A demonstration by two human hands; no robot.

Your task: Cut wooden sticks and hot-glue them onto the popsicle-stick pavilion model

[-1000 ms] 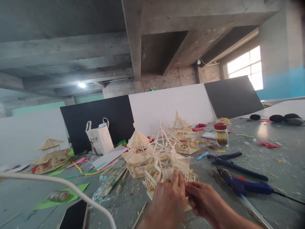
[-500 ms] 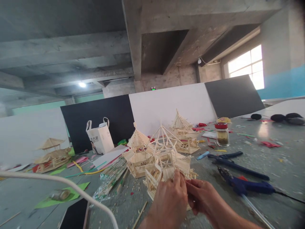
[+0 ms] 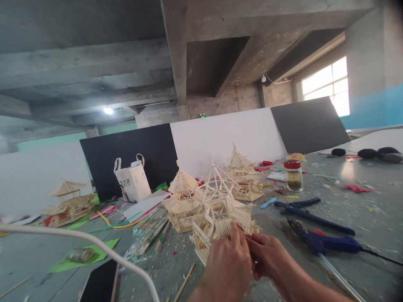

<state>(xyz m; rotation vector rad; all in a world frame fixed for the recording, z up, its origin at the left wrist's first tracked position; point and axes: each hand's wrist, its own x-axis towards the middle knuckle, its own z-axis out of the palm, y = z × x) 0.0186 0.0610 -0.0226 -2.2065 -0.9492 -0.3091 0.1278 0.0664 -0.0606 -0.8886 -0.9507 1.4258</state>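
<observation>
A pavilion model of thin wooden sticks (image 3: pixel 217 203), its pointed roof only an open frame, stands right in front of me. At its near edge, my left hand (image 3: pixel 228 260) has its fingers pressed together against a ribbed stick roof panel (image 3: pixel 223 227). My right hand (image 3: pixel 267 253) meets the left fingertips, thumb and forefinger pinched. Whatever lies between the fingers is hidden by the hands. Close behind are two more stick pavilions with covered roofs, one on the left (image 3: pixel 184 201) and one farther back (image 3: pixel 241 167).
To the right lie a blue glue gun (image 3: pixel 330 243), blue-handled pliers (image 3: pixel 315 216) and a red-lidded jar (image 3: pixel 293 176). On the left are a stick bundle (image 3: pixel 153 230), a phone (image 3: pixel 100 283), a white cable (image 3: pixel 94 241), a paper bag (image 3: pixel 134 182) and another pavilion model (image 3: pixel 71 203).
Both hands stay at the near edge of the stick model; my left hand has shifted slightly to the right. The models and tools keep their places.
</observation>
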